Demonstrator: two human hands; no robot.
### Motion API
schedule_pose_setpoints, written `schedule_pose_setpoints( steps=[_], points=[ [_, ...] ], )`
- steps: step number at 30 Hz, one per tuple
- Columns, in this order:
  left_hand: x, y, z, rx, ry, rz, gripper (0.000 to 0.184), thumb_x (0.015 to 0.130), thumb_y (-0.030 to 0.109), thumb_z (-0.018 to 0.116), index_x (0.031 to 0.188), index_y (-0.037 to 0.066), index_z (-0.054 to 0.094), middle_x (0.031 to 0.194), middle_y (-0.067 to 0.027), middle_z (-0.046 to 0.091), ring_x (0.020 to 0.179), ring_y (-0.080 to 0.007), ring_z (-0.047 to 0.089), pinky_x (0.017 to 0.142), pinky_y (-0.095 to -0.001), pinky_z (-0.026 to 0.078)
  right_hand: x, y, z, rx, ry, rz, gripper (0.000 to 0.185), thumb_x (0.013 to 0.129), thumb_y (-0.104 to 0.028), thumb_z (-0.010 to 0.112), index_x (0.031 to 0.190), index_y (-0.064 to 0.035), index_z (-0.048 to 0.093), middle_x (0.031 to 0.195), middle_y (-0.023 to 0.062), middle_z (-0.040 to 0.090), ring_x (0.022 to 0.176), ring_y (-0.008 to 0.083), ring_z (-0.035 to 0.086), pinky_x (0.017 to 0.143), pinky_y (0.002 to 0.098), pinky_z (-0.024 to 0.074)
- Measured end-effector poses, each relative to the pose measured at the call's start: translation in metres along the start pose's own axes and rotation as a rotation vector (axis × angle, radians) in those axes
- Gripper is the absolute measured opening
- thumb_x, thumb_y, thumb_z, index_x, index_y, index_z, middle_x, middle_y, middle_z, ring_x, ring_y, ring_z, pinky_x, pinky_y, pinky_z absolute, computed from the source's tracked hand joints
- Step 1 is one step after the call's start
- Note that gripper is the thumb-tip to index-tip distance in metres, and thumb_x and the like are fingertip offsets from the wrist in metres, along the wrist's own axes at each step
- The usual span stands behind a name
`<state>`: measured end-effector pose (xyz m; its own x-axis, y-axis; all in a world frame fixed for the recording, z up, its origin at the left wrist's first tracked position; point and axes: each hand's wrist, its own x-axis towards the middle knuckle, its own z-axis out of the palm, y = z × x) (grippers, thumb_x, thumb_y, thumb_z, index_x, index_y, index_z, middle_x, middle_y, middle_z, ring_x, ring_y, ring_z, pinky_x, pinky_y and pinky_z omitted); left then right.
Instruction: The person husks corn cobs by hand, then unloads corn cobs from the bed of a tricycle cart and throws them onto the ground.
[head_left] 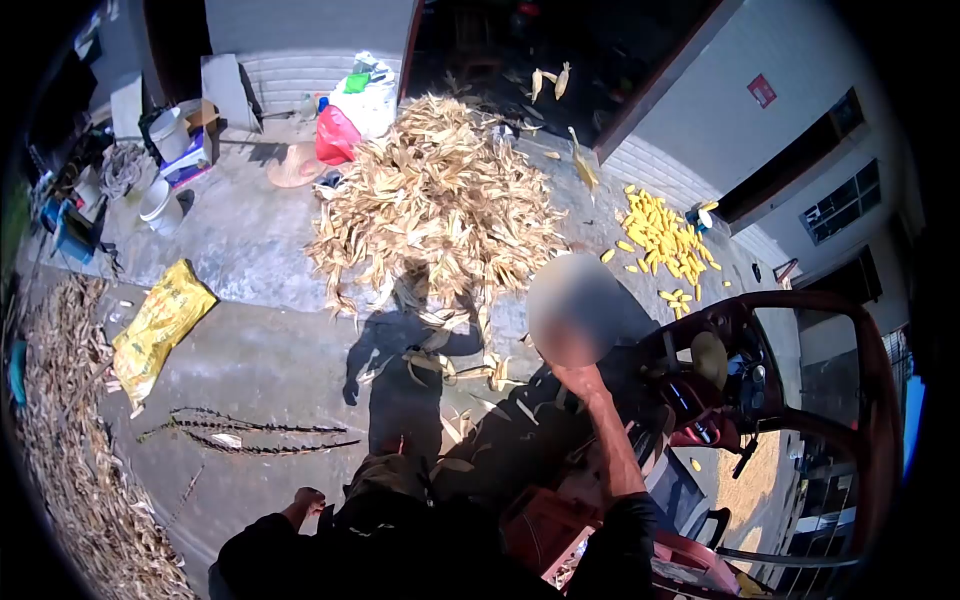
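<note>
My left hand [311, 498] is low at my side, its fingers curled; whether anything is in them is too small to make out. My right arm is raised, and my right hand [577, 378] is partly covered by a round blurred patch, which hides the fingers and anything at them. Beyond my hands, a big heap of dry corn husks [440, 200] lies on the concrete. Loose husks [455, 430] are scattered nearer to me, beside my shadow.
A red vehicle [870, 400] with an open cab stands close on the right. Yellow corn cobs [665, 235] lie beyond it. To the left are a yellow sack [160, 330], dark stalks [250, 430], a husk strip [75, 420] and white buckets [160, 205]. A straw hat [297, 166] lies near the heap.
</note>
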<state>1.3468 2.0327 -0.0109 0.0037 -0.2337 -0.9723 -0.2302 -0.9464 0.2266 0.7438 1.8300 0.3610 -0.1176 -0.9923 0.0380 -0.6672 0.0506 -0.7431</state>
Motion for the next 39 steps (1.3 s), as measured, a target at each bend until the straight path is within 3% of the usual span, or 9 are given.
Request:
schedule_pose_setpoints(
  steps=[3, 5, 7, 10, 11, 16, 25, 29, 39],
  points=[
    [0.013, 0.020, 0.002, 0.366, -0.052, 0.229, 0.015, 0.079, 0.015, 0.063, 0.070, 0.011, 0.051, 0.061, -0.0045, 0.052, 0.051, -0.0188, 0.055, 0.047, -0.0361, 0.043, -0.151, 0.074, 0.060, 0.209, 0.043, 0.334, 0.031, 0.087, -0.006, 0.064, 0.117, 0.0019, 0.058, 0.092, 0.0067, 0.067, 0.083, 0.0104, 0.062, 0.075, 0.0254, 0.0509],
    [0.027, 0.055, -0.009, -0.429, -0.568, -0.204, 0.010, 0.080, 0.011, 0.057, 0.071, 0.011, 0.052, 0.061, -0.0033, 0.050, 0.050, -0.0193, 0.054, 0.047, -0.0354, 0.044, -0.264, 0.114, 0.087, 0.467, 0.246, 0.444, 0.024, 0.090, -0.003, 0.061, 0.114, -0.0005, 0.060, 0.092, 0.0021, 0.065, 0.081, 0.0073, 0.059, 0.074, 0.0229, 0.0507],
    [0.042, 0.083, -0.001, 0.102, -0.277, 0.089, 0.006, 0.077, 0.011, 0.054, 0.071, 0.011, 0.052, 0.063, -0.0046, 0.051, 0.051, -0.0221, 0.054, 0.049, -0.0360, 0.045, -0.345, 0.070, 0.079, 0.606, 0.520, 0.622, 0.019, 0.094, -0.005, 0.058, 0.112, -0.0026, 0.060, 0.092, 0.0026, 0.062, 0.080, 0.0095, 0.059, 0.070, 0.0257, 0.0540],
    [0.088, 0.146, -0.005, 0.058, -0.481, -0.066, 0.006, 0.075, 0.013, 0.057, 0.071, 0.011, 0.053, 0.064, -0.0062, 0.054, 0.054, -0.0245, 0.056, 0.051, -0.0368, 0.046, -0.470, 0.051, 0.064, 0.576, 0.878, 0.696, 0.022, 0.097, -0.015, 0.055, 0.115, -0.0024, 0.058, 0.095, 0.0052, 0.064, 0.079, 0.0142, 0.062, 0.065, 0.0268, 0.0547],
    [0.096, 0.166, 0.004, 0.528, -0.417, 0.190, 0.004, 0.076, 0.013, 0.058, 0.073, 0.011, 0.057, 0.065, -0.0072, 0.058, 0.056, -0.0233, 0.059, 0.051, -0.0375, 0.048, -0.505, 0.037, 0.060, 0.610, 1.024, 0.682, 0.026, 0.097, -0.019, 0.055, 0.116, -0.0015, 0.058, 0.096, 0.0053, 0.064, 0.078, 0.0160, 0.062, 0.065, 0.0272, 0.0543],
    [0.046, 0.252, 0.085, 0.681, 0.007, 0.488, 0.012, 0.084, 0.010, 0.061, 0.091, 0.000, 0.063, 0.068, -0.0105, 0.060, 0.058, -0.0211, 0.061, 0.047, -0.0320, 0.049, -0.634, 0.032, 0.082, 0.456, 1.351, 0.970, 0.049, 0.087, -0.026, 0.064, 0.125, 0.0003, 0.046, 0.098, 0.0125, 0.063, 0.083, 0.0229, 0.062, 0.069, 0.0324, 0.0537],
    [-0.068, 0.194, 0.170, 0.636, -0.318, 0.440, 0.009, 0.089, 0.010, 0.057, 0.090, 0.003, 0.063, 0.067, -0.0054, 0.058, 0.064, -0.0185, 0.061, 0.054, -0.0265, 0.051, -0.817, 0.118, 0.297, 0.209, 0.358, 1.510, 0.100, 0.068, -0.039, 0.079, 0.140, 0.0034, 0.024, 0.103, 0.0254, 0.063, 0.094, 0.0353, 0.063, 0.077, 0.0418, 0.0526],
    [-0.068, 0.151, 0.113, 1.538, -0.444, 0.698, 0.029, 0.086, 0.026, 0.063, 0.102, 0.002, 0.068, 0.088, -0.0112, 0.069, 0.076, -0.0209, 0.067, 0.067, -0.0324, 0.054, -0.819, 0.124, 0.329, 0.327, 0.394, 1.582, 0.130, 0.056, -0.044, 0.086, 0.146, 0.0071, 0.009, 0.138, 0.0329, 0.039, 0.128, 0.0436, 0.042, 0.102, 0.0388, 0.0425],
    [-0.080, 0.133, 0.038, 1.721, -0.092, 0.739, 0.035, 0.085, 0.028, 0.064, 0.108, 0.002, 0.067, 0.097, -0.0135, 0.070, 0.085, -0.0213, 0.067, 0.075, -0.0329, 0.053, -0.764, 0.115, 0.287, 0.213, -0.055, 1.585, 0.102, 0.071, -0.067, 0.063, 0.146, -0.0080, 0.026, 0.143, 0.0256, 0.032, 0.131, 0.0450, 0.032, 0.106, 0.0569, 0.0275]
  ],
)
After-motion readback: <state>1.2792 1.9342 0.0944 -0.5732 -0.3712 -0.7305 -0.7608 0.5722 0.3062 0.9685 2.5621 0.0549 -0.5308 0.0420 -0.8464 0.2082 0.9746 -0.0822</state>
